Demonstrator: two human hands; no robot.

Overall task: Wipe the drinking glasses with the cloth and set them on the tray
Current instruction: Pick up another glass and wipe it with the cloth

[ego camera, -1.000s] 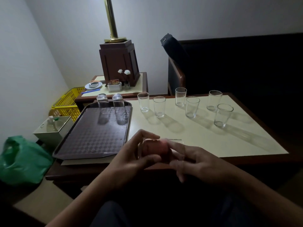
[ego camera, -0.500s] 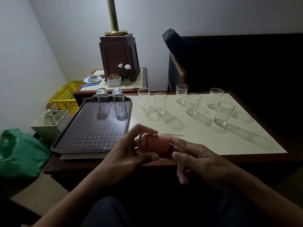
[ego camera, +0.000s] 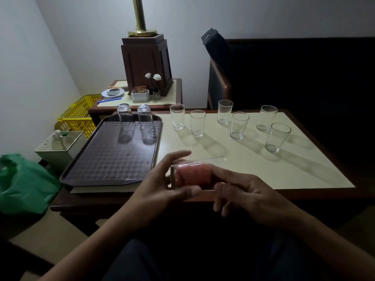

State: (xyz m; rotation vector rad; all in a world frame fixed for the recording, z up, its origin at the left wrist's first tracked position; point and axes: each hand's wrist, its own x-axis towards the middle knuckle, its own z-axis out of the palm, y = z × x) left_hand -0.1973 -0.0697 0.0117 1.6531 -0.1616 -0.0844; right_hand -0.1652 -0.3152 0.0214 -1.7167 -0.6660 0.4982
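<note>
The cream-topped table (ego camera: 263,175) spreads before me, with the dark tray (ego camera: 109,159) on its left end. Six upright glasses (ego camera: 197,123) stand scattered on the tabletop, and two upturned glasses (ego camera: 125,116) sit at the tray's far edge. Above the near edge, my left hand (ego camera: 160,187) wraps the base of a sideways glass (ego camera: 203,164). My right hand (ego camera: 251,195) reaches into its mouth, onto the pink cloth (ego camera: 192,176) stuffed inside. Whether those fingers pinch the cloth, I cannot tell.
</note>
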